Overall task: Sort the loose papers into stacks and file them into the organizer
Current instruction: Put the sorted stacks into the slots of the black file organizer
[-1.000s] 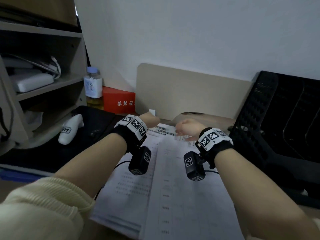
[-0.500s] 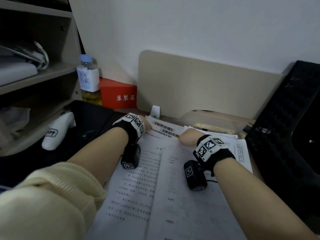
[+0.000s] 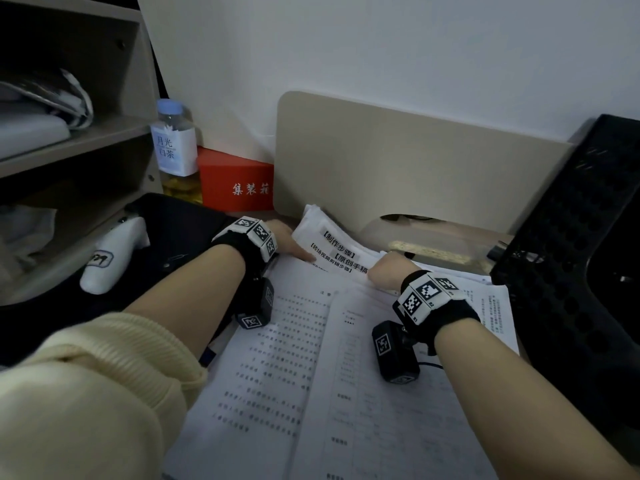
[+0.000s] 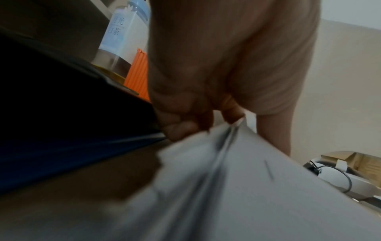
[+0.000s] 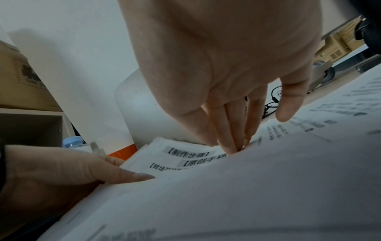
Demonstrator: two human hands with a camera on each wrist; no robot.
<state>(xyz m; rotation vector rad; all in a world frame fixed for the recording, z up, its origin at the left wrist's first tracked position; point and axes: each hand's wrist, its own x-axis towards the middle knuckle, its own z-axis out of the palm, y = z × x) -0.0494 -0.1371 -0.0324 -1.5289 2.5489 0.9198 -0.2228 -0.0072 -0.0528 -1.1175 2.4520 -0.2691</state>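
Across the counter (image 3: 377, 233) sprawl the white printed paper sheets (image 3: 277, 375), overlapping and fanned out of square, with a thicker bundle headed in bold black characters (image 3: 332, 247) at the far edge. Left hand (image 3: 280, 237) is curled onto that bundle's left corner, pinching it, by the left wrist view; right hand (image 3: 384, 270) has straight fingers (image 5: 228, 130) pressing down on the sheets beside the heading. Risk, I'd say: drag the bundle sideways and the loose pages beneath go with it, or a corner creases under that pinch. Black perforated plastic organizer (image 3: 554, 271) waits at the right, touching the sheets' edge, and nothing looks filed yet.
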